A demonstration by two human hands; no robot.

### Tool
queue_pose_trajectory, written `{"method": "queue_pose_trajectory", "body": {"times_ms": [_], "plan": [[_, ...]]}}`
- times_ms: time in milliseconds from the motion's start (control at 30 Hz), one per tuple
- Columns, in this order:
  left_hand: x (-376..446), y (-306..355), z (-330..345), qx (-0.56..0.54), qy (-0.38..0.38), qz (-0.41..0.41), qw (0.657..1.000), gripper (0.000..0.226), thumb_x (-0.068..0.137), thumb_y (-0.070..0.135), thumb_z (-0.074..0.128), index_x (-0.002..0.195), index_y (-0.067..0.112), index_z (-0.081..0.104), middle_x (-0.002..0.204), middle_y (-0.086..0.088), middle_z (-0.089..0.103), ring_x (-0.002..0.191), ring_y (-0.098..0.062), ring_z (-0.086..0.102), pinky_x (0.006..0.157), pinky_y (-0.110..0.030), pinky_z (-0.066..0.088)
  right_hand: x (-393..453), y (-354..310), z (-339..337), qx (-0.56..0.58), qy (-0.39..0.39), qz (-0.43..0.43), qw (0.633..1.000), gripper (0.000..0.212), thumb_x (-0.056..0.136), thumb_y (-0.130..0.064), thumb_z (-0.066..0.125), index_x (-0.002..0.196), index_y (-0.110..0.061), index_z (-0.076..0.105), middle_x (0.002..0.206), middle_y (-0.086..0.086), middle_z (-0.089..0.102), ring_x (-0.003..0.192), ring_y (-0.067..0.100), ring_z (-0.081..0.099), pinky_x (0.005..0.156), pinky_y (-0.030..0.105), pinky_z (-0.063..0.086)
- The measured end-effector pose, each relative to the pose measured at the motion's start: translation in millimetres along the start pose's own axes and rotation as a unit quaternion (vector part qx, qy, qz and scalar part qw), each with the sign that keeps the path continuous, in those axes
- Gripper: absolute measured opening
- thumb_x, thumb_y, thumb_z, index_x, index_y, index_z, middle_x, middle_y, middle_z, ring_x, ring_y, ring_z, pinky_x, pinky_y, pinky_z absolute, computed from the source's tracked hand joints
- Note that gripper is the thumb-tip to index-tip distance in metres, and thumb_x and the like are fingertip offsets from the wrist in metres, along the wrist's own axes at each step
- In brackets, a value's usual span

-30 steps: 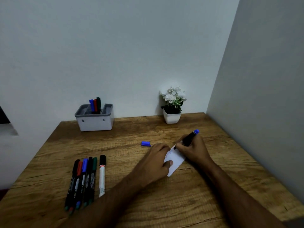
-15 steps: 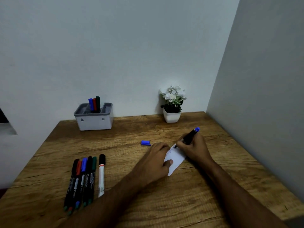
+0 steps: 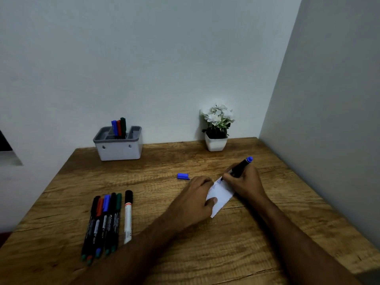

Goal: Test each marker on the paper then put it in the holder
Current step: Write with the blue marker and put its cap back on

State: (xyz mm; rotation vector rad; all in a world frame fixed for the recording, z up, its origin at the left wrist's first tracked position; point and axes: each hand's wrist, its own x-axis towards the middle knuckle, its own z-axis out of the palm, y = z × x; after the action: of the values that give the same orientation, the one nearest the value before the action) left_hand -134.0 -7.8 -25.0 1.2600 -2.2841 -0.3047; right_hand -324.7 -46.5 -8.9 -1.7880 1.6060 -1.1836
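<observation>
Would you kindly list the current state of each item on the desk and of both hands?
Black marker with blue end: uncapped, tip on paper.
Blue cap: off, lying on desk.
White paper slip: flat, pinned down.
Left hand: pressing paper.
Right hand: gripping marker.
Grey holder: holds three capped markers.
Six desk markers: capped, lying flat.

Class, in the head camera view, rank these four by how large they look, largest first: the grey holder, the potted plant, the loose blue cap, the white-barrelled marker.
1. grey holder
2. potted plant, close behind the holder
3. white-barrelled marker, long but thin, and nearer the camera
4. loose blue cap
</observation>
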Motion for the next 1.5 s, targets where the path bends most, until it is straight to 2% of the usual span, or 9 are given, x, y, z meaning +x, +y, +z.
{"method": "queue_pose_trajectory", "body": {"times_ms": [267, 367, 733, 867, 1000, 1133, 1233, 1333, 1500], "plan": [[-0.2, 0.7, -0.8, 0.005, -0.010, -0.004, 1.000, 0.048, 0.095, 0.039, 0.051, 0.138, 0.017, 0.049, 0.142, 0.006, 0.043, 0.131, -0.008, 0.036, 0.109, -0.029, 0.035, -0.1, -2.6, 0.7, 0.005, 0.023, 0.022, 0.999, 0.004, 0.086, -0.009, 0.075, 0.084, -0.012, 0.075, 0.080, -0.003, 0.074, 0.075, 0.004, 0.069, 0.063, 0.014, 0.048], [0.1, 0.3, -0.9, 0.006, -0.005, -0.001, 1.000, 0.048, 0.094, 0.038, 0.051, 0.137, 0.016, 0.049, 0.141, 0.006, 0.044, 0.131, -0.008, 0.036, 0.108, -0.026, 0.034, -1.3, -3.6, 0.3, 0.008, 0.023, 0.025, 0.999, 0.002, 0.086, -0.009, 0.075, 0.085, -0.011, 0.075, 0.082, -0.002, 0.074, 0.079, 0.009, 0.070, 0.067, 0.020, 0.050], [1.3, -1.3, -0.8, -0.004, -0.008, -0.014, 1.000, 0.050, 0.094, 0.038, 0.054, 0.139, 0.018, 0.047, 0.143, 0.007, 0.044, 0.131, -0.008, 0.036, 0.107, -0.023, 0.030, -1.5, -6.6, 0.0, 0.010, 0.033, 0.047, 0.998, 0.003, 0.085, -0.009, 0.077, 0.086, -0.011, 0.075, 0.083, -0.001, 0.075, 0.081, 0.011, 0.071, 0.069, 0.023, 0.053], [1.9, -2.6, -1.1, -0.030, 0.014, -0.024, 0.999, 0.040, 0.092, 0.039, 0.056, 0.128, 0.019, 0.055, 0.128, 0.008, 0.055, 0.120, -0.007, 0.046, 0.101, -0.028, 0.041, -1.1, -8.8, -3.2, 0.056, 0.064, 0.057, 0.995, 0.008, 0.085, -0.008, 0.073, 0.080, -0.013, 0.075, 0.078, 0.001, 0.076, 0.078, 0.015, 0.073, 0.070, 0.031, 0.058], [3.9, -3.1, -7.4, -0.041, 0.047, -0.034, 0.997, 0.032, 0.095, 0.034, 0.055, 0.121, 0.017, 0.060, 0.120, 0.007, 0.059, 0.113, -0.007, 0.052, 0.094, -0.028, 0.045, -2.6, -13.9, -9.9, 0.102, 0.053, 0.056, 0.992, 0.008, 0.089, -0.012, 0.072, 0.083, -0.011, 0.076, 0.076, 0.007, 0.076, 0.073, 0.019, 0.074, 0.066, 0.033, 0.059], [7.4, -10.7, -22.5, -0.006, 0.091, -0.051, 0.994, 0.034, 0.096, 0.023, 0.057, 0.129, 0.016, 0.059, 0.130, 0.003, 0.060, 0.122, -0.011, 0.051, 0.103, -0.023, 0.039, -5.4, -25.1, -10.6, 0.209, 0.031, 0.083, 0.974, 0.012, 0.091, -0.014, 0.072, 0.085, -0.006, 0.078, 0.081, 0.024, 0.074, 0.066, 0.025, 0.067, 0.066, 0.038, 0.056], [11.7, -26.2, -32.3, 0.026, 0.115, -0.107, 0.987, 0.037, 0.095, 0.013, 0.058, 0.132, 0.018, 0.058, 0.133, 0.003, 0.060, 0.124, -0.013, 0.052, 0.102, -0.022, 0.038, -4.9, -32.8, -8.1, 0.226, 0.013, 0.073, 0.971, 0.010, 0.092, -0.010, 0.072, 0.086, -0.005, 0.079, 0.083, 0.027, 0.074, 0.068, 0.030, 0.067, 0.066, 0.041, 0.057], [15.6, -41.5, -35.9, 0.052, 0.096, -0.155, 0.982, 0.035, 0.091, 0.010, 0.061, 0.126, 0.018, 0.063, 0.127, -0.001, 0.064, 0.117, -0.017, 0.057, 0.099, -0.029, 0.045, -6.5, -40.7, -6.1, 0.239, -0.008, 0.057, 0.969, 0.006, 0.091, -0.005, 0.073, 0.089, -0.001, 0.077, 0.087, 0.031, 0.071, 0.073, 0.032, 0.068, 0.064, 0.040, 0.061], [18.0, -45.3, -38.2, 0.068, 0.067, -0.181, 0.979, 0.018, 0.088, 0.014, 0.066, 0.103, 0.020, 0.073, 0.101, -0.003, 0.071, 0.088, -0.015, 0.064, 0.080, -0.034, 0.055, -6.8, -47.8, -3.7, 0.232, -0.025, 0.046, 0.971, 0.006, 0.090, -0.005, 0.075, 0.090, 0.001, 0.077, 0.091, 0.034, 0.072, 0.070, 0.030, 0.065, 0.056, 0.033, 0.058]]}}
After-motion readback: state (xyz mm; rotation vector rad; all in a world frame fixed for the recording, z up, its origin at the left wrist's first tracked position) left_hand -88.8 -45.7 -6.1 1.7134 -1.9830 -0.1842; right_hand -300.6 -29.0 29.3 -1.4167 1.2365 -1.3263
